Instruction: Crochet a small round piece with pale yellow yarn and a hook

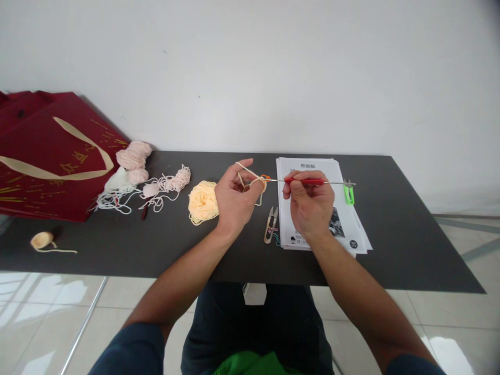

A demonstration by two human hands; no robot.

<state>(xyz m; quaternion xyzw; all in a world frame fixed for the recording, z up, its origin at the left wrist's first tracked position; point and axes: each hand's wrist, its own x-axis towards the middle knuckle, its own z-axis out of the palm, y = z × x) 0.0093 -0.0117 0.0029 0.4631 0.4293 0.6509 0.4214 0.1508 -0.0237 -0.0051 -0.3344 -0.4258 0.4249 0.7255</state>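
Observation:
Strands of cream yarn [250, 171] loop over the fingers of my left hand [237, 200], which pinches a small piece of crochet work [263, 182] with a bit of orange on it. My right hand [310, 203] is closed around the red handle of a crochet hook [312, 181]. The hook's metal shaft points left and its tip reaches the yarn at my left fingertips. Beside my left wrist lies a pale yellow yarn ball [203, 202]. Thread snips [270, 225] rest on the table between my forearms.
Printed sheets [289, 208] lie under my right hand, with a green tool [349, 194] at their right edge. Pink yarn [135, 156] and white yarn [119, 182] sit by a dark red bag [50, 156]. A small cream crocheted piece [41, 240] is on the dark table [410, 234], far left.

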